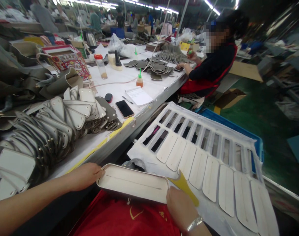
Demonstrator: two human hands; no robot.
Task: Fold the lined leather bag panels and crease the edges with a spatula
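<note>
A shallow, long tray-shaped piece [133, 185] with rounded ends is held above my lap. Its inside is off-white with a dark line along the middle; the rim is tan and the outer wall dark. My left hand [89, 175] pinches its left end. At the right end, the fingers of my right hand [180, 203] are closed round the rim, partly hidden by it. Just beyond my right hand a yellow flat tool [185, 186] with a notched end lies on a white slotted rack [149, 157]. Flat white rounded strips [206, 178] lie in a row on that rack.
On the table [117, 83], a heap of grey-white panels [53, 127] with metal studs lies left. A phone [125, 108], notebook [138, 96], green-tipped bottle [139, 80] and red-lidded jar [100, 67] stand or lie farther back. A co-worker [213, 62] sits at the right, near stacked grey pieces.
</note>
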